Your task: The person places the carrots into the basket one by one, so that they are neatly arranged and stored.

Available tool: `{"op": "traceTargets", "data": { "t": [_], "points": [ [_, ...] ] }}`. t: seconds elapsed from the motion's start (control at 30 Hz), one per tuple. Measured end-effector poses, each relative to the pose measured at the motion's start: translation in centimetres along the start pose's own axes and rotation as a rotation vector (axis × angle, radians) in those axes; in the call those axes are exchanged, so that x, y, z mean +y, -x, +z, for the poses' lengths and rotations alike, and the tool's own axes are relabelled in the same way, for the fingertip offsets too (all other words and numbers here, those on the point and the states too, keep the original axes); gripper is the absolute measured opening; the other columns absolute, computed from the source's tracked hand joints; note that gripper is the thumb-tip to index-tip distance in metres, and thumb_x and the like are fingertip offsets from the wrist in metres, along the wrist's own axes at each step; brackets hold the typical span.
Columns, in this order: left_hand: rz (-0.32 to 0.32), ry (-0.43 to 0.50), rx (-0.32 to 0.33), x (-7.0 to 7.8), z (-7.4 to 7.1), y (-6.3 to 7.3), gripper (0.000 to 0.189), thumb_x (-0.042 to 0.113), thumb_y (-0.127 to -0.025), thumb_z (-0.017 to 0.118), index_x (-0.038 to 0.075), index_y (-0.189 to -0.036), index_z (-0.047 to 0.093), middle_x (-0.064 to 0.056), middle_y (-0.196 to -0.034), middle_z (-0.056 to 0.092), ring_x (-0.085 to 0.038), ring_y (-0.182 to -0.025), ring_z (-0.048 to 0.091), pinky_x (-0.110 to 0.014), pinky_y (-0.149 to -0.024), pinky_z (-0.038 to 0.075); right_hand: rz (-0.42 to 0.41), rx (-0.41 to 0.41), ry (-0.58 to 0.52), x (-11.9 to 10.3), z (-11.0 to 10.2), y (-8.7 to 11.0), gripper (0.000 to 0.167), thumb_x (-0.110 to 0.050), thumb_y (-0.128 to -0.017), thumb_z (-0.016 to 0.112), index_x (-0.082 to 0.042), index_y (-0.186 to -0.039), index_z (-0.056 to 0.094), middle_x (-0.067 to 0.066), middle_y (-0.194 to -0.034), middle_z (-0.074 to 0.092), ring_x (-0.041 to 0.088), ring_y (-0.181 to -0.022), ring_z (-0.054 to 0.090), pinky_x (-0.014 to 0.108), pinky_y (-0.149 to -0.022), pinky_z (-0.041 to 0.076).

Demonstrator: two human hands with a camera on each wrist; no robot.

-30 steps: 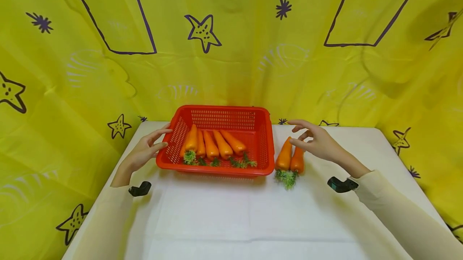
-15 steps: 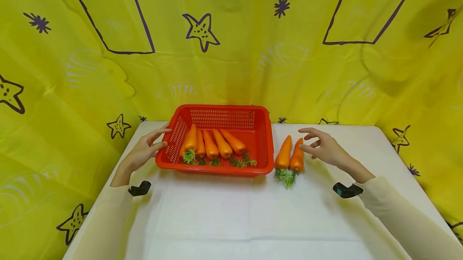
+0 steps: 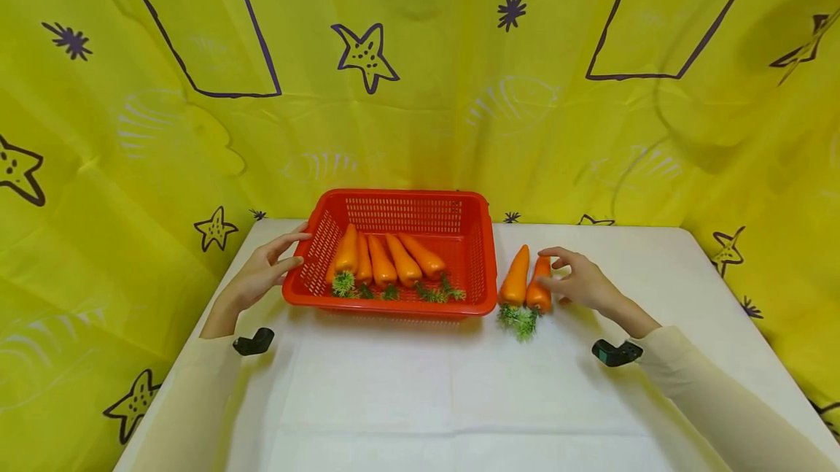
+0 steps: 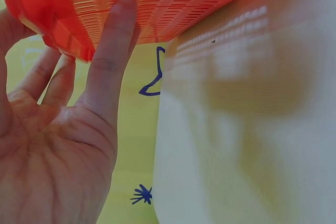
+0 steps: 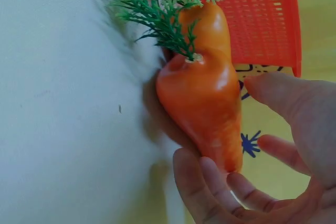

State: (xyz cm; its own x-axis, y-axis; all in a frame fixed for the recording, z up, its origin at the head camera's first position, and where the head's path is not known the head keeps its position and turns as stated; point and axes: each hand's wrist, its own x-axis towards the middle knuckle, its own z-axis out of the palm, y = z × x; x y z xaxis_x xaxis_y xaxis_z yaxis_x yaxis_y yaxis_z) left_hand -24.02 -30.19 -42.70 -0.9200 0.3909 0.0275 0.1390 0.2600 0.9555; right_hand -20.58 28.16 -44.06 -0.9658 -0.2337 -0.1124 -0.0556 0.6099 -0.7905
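Grasp step: right hand (image 3: 580, 284), fingers curling round the outer orange plastic carrot (image 3: 540, 287) lying just right of the red slotted plastic basket (image 3: 482, 238), needs firm closure before lifting; left hand (image 3: 262, 275) rests relaxed against the basket's left wall

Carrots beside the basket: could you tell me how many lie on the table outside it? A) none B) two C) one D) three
B: two carrots lie side by side on the table just right of the basket, and the right hand closes its fingers round the one farther from the basket.
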Motion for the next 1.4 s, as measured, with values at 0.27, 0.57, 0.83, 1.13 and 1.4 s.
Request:
{"op": "traceTargets", "data": {
  "t": [0.27, 0.57, 0.83, 1.13, 1.4],
  "points": [
    [-0.003, 0.009, -0.002, 0.0, 0.1, 0.0, 0.05, 0.011, -0.106, 0.056, 0.0, -0.153, 0.042, -0.002, -0.173, 0.013, -0.042, -0.152, 0.022, -0.028, -0.09, 0.055, 0.044, -0.005, -0.041, -0.2, 0.4, 0.3, 0.069, -0.022, -0.094, 0.076, 0.006, -0.148, 0.044, 0.039, -0.131, 0.049, 0.029, -0.062, 0.069, 0.038, -0.061, 0.061],
    [-0.01, -0.022, 0.006, 0.1, 0.1, 0.2, 0.049, 0.012, -0.106, 0.056, 0.003, -0.153, 0.043, -0.001, -0.172, 0.014, -0.043, -0.15, 0.027, -0.029, -0.088, 0.056, 0.099, -0.078, -0.195, 0.0, 0.8, 0.1, 0.066, -0.015, -0.097, 0.073, 0.005, -0.15, 0.04, 0.035, -0.122, 0.054, 0.031, -0.069, 0.072, 0.044, -0.066, 0.062],
    [-0.002, -0.029, 0.003, 0.1, 0.1, 0.2, 0.048, 0.013, -0.106, 0.056, 0.004, -0.152, 0.044, 0.0, -0.172, 0.015, -0.044, -0.148, 0.03, -0.031, -0.088, 0.057, 0.12, -0.086, -0.211, -0.1, 1.1, -0.1, 0.068, -0.015, -0.097, 0.073, 0.005, -0.152, 0.037, 0.035, -0.122, 0.054, 0.029, -0.07, 0.071, 0.044, -0.067, 0.062],
    [-0.003, -0.03, -0.001, 0.2, 0.1, 0.2, 0.047, 0.013, -0.107, 0.056, 0.003, -0.152, 0.044, 0.0, -0.172, 0.015, -0.043, -0.148, 0.031, -0.031, -0.088, 0.057, 0.121, -0.089, -0.21, -0.3, 1.1, 0.0, 0.069, -0.014, -0.097, 0.072, 0.006, -0.153, 0.036, 0.035, -0.121, 0.055, 0.029, -0.073, 0.072, 0.045, -0.068, 0.062],
    [-0.003, -0.023, -0.004, 0.2, 0.2, 0.3, 0.049, 0.014, -0.107, 0.056, 0.002, -0.152, 0.043, -0.001, -0.172, 0.014, -0.043, -0.15, 0.028, -0.03, -0.089, 0.056, 0.118, -0.094, -0.179, -0.5, 1.1, 0.0, 0.071, -0.014, -0.097, 0.073, 0.009, -0.152, 0.036, 0.034, -0.118, 0.058, 0.028, -0.075, 0.072, 0.043, -0.069, 0.062]
  ]
}}
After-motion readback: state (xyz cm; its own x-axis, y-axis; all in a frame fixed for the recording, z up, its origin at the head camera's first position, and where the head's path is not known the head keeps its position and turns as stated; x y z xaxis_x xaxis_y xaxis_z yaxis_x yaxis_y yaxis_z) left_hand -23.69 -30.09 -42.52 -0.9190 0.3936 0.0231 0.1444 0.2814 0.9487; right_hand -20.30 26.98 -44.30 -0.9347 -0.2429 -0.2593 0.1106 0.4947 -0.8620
